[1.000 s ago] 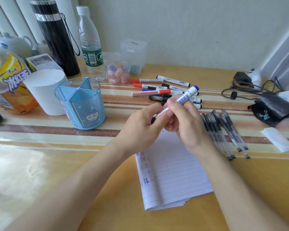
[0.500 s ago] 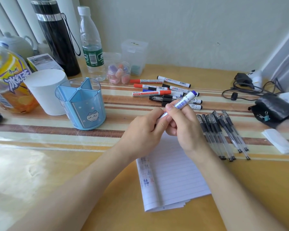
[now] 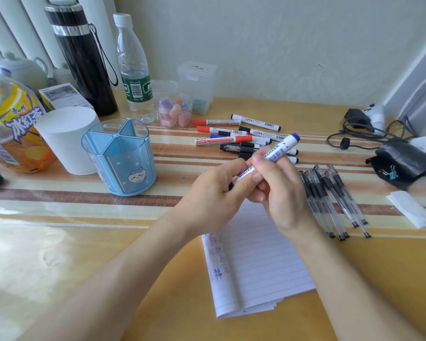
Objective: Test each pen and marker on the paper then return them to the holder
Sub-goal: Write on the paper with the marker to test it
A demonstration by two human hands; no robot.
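Whiteboard marker [image 3: 273, 153] is pinched by both hands above the paper [image 3: 261, 262]: left hand [image 3: 214, 193] clamped on the lower cap end, right hand [image 3: 278, 190] on mid-barrel. Long axis runs from the left fingers up-right. Holder [image 3: 119, 156] lies well left, nearer the left hand.

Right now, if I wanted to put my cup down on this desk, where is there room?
The near left corner of the desk, in front of the blue holder, is bare. So is the near right edge beside the notepad. The back is crowded: bottles, markers, cables. The pens fill the right of the pad, where both hands work.
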